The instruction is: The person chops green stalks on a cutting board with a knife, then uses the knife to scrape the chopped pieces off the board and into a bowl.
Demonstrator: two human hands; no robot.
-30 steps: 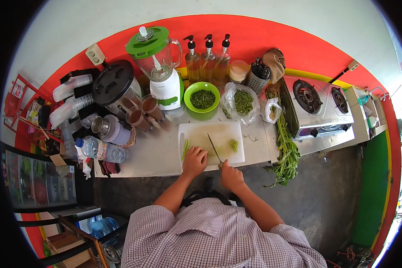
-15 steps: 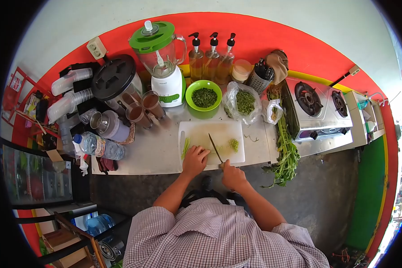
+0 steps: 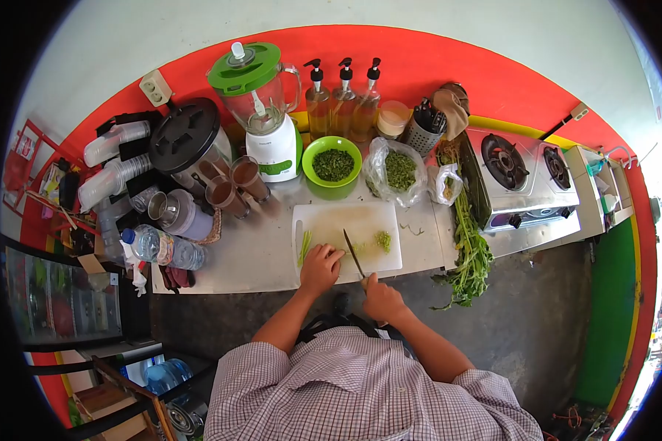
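A white cutting board [image 3: 331,213] lies near the counter's front edge. My left hand [image 3: 321,267] presses down on its lower left part, fingers curled over thin green stalks [image 3: 304,245] whose ends stick out beyond the fingers. With my right hand [image 3: 382,298] I grip the handle of a kitchen knife [image 3: 354,253]. Its blade points away from me, just right of my left fingertips. To the right of the blade sits a small pile of chopped green stalks [image 3: 382,239]. What lies beneath my left fingers is hidden.
Behind the board stand a green bowl [image 3: 332,192] of chopped greens, a plastic bag [image 3: 400,173] of greens and a blender [image 3: 273,151]. Leafy stalks [image 3: 472,261] hang over the edge beside the gas stove [image 3: 526,180]. Brown-filled glasses [image 3: 251,181] and a water bottle [image 3: 165,247] are left.
The view has tilted slightly, so the counter sits a bit lower. The knife and my right hand have shifted slightly towards me. My left hand stays on the stalks.
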